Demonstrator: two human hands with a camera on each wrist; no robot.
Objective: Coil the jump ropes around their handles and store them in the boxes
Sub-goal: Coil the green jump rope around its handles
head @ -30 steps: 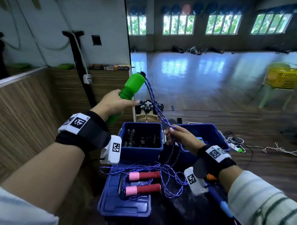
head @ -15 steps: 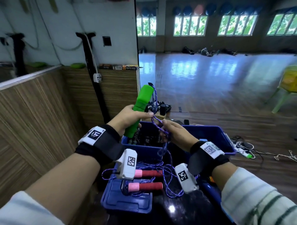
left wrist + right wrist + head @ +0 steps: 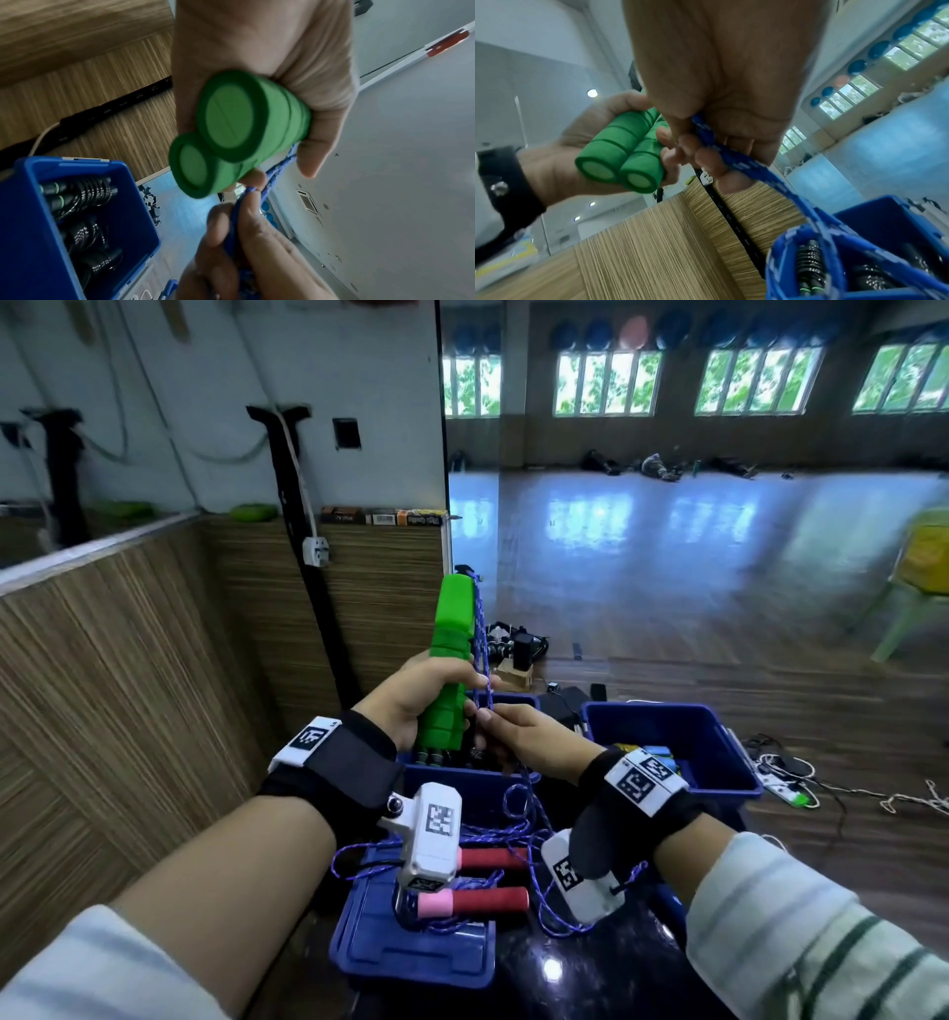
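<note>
My left hand (image 3: 411,701) grips two green foam handles (image 3: 452,654) held upright side by side; their round ends (image 3: 226,121) show in the left wrist view and again (image 3: 618,168) in the right wrist view. A blue-and-white rope (image 3: 480,660) runs down from the handle tops. My right hand (image 3: 518,737) pinches that rope (image 3: 721,150) just beside the handles, above the left blue box (image 3: 462,788). The rope hangs on down in loops (image 3: 534,834). A second rope with red-and-pink handles (image 3: 472,898) lies on a blue lid (image 3: 411,952).
The left blue box (image 3: 30,233) holds coiled black ropes (image 3: 85,213). A second blue box (image 3: 667,752) stands to the right with small items inside. A wood-panelled wall (image 3: 128,685) is close on the left. Cables (image 3: 801,788) lie on the floor at the right.
My left hand has brought the green handles down and turned them upright. My right hand has slid up the rope until it sits right beside the handles.
</note>
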